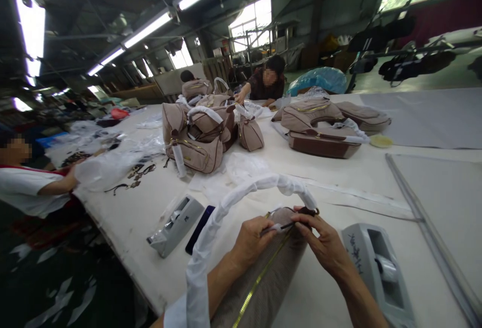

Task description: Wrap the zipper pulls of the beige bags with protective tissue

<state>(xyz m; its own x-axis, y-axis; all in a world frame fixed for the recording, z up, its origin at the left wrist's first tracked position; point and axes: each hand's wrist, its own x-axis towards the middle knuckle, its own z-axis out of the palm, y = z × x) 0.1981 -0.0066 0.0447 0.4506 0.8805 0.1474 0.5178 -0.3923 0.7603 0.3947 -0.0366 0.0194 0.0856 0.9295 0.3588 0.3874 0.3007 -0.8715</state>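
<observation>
Head view: left hand (251, 243) and right hand (324, 241) pinch a dark strip (288, 225); bag (269, 277) lies just beneath, its length running back toward the wearer, right hand nearer the far end.

L hand (253, 240) & R hand (320, 237) bare, close tog. but not touching, approx. level. L fingers curled, thumb vs. index in a pinch; R thumb & index pinched too, pointing left. L forearm (222, 280) rises from near left, R forearm (359, 290) from near right, both angled in.
</observation>
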